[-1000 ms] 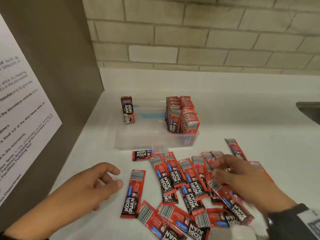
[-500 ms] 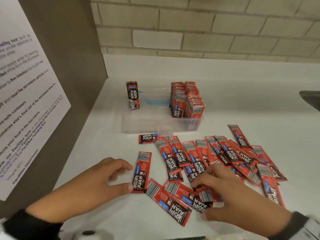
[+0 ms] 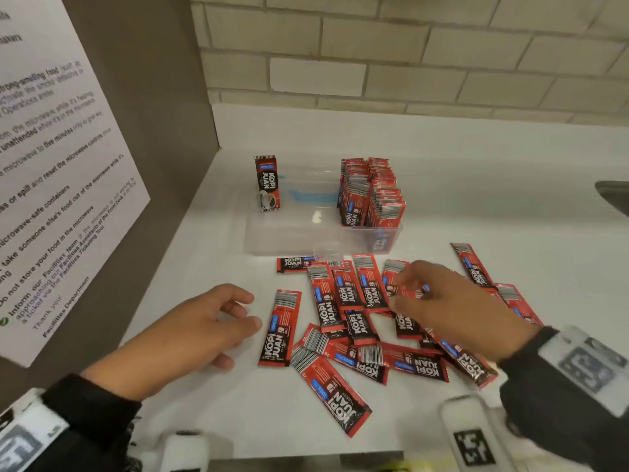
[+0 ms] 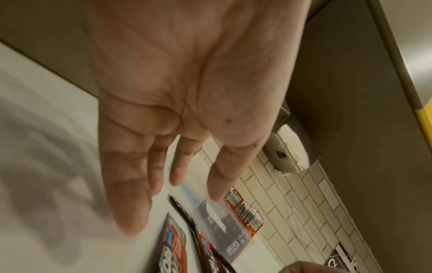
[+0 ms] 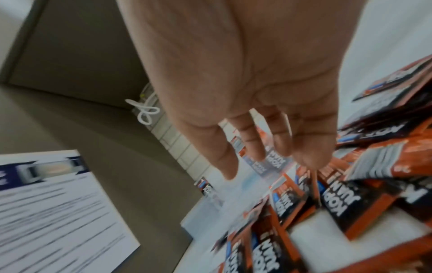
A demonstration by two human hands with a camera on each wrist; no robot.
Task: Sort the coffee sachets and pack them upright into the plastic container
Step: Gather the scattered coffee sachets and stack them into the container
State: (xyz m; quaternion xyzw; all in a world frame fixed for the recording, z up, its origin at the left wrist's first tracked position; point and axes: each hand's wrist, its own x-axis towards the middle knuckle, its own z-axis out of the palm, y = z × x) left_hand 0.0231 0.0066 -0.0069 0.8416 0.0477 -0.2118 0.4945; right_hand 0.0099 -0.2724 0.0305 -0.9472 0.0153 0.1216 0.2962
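Many red and black coffee sachets (image 3: 371, 338) lie scattered flat on the white counter (image 3: 510, 216). A clear plastic container (image 3: 289, 240) stands behind them. A dense block of upright sachets (image 3: 371, 192) fills its right end, and one single sachet (image 3: 267, 183) stands at its far left corner. My left hand (image 3: 250, 311) hovers with loosely curled fingers, holding nothing, just left of a lone sachet (image 3: 280, 328). My right hand (image 3: 396, 291) reaches over the middle of the pile. In the blurred right wrist view its fingers (image 5: 306, 157) hang straight above the sachets, thumb apart.
A dark panel with a printed paper notice (image 3: 51, 165) walls off the left side. A brick wall (image 3: 408, 63) rises behind the counter. A dark sink edge (image 3: 612, 195) shows at far right. A white marked device (image 3: 473, 434) sits at the counter's front edge.
My right hand has moved from the near sachets up toward those closer to the container. My left hand has stayed beside the lone sachet. The head view has tilted.
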